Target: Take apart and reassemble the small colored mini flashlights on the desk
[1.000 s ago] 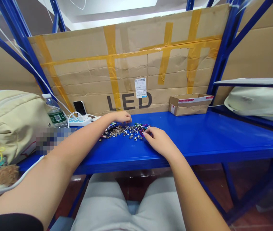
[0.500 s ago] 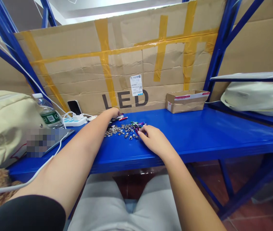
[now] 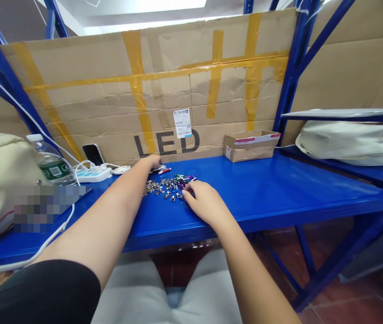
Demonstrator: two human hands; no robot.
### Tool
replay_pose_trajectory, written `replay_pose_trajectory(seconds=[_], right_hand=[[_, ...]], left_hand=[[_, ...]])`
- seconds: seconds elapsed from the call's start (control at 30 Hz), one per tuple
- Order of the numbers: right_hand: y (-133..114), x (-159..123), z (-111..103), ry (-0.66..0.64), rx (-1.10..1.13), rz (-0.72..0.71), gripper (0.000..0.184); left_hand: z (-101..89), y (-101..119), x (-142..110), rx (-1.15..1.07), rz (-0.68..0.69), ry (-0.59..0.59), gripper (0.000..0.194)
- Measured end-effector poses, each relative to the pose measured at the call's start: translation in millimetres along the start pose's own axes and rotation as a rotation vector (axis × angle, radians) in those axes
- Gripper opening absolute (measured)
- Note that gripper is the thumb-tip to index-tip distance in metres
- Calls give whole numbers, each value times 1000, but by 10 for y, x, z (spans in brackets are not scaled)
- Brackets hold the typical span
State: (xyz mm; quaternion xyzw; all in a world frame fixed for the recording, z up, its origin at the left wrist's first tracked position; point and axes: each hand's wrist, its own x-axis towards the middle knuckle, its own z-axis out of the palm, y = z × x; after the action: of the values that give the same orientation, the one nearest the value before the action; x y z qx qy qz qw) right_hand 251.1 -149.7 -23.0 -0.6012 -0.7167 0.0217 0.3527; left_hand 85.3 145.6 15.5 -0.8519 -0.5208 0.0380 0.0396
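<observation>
My left hand (image 3: pixel 153 161) reaches to the far side of the blue table, bent downward over a dark and silvery heap. Its fingers are mostly hidden by the hand itself. Just right of it lies a slim red-and-silver stick-shaped piece (image 3: pixel 165 171). My right hand (image 3: pixel 203 198) rests at the right end of the spread, thumb and fingers curled round a reddish-purple metal clip (image 3: pixel 183 186). Green, blue and purple clips (image 3: pixel 185 178) are bunched beyond its fingertips. Between both hands are scattered many small silvery metal pieces (image 3: pixel 166 185), too small to name.
A cardboard box (image 3: pixel 252 148) stands at the back right against a taped cardboard panel (image 3: pixel 110 117). Leftward are a power strip (image 3: pixel 93 174), a phone (image 3: pixel 93 155), a water bottle (image 3: pixel 54 164), a beige bag (image 3: pixel 2 180) and a white cable (image 3: pixel 52 236).
My left hand has moved from above the small pieces to the back left, uncovering the red stick-shaped piece. My right hand stays by the coloured clips. The view has shifted rightward.
</observation>
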Motion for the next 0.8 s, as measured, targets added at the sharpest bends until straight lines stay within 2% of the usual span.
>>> replay_pose_trajectory(seconds=[0.2, 0.37, 0.5, 0.67, 0.8], right_hand=[[14, -7, 8, 6, 10, 0, 21], [24, 4, 40, 10, -3, -10, 21], [39, 16, 57, 9, -2, -10, 21], [60, 13, 67, 23, 22, -17, 21], [54, 10, 64, 20, 28, -13, 20]], left_hand=[[-51, -67, -46, -56, -16, 3, 40], [-10, -73, -106, -125, 5, 82, 31], [-69, -36, -223, -197, 50, 159, 30], [-249, 101, -505, -311, 163, 198, 41], [-343, 278, -796, -476, 399, 131, 42]])
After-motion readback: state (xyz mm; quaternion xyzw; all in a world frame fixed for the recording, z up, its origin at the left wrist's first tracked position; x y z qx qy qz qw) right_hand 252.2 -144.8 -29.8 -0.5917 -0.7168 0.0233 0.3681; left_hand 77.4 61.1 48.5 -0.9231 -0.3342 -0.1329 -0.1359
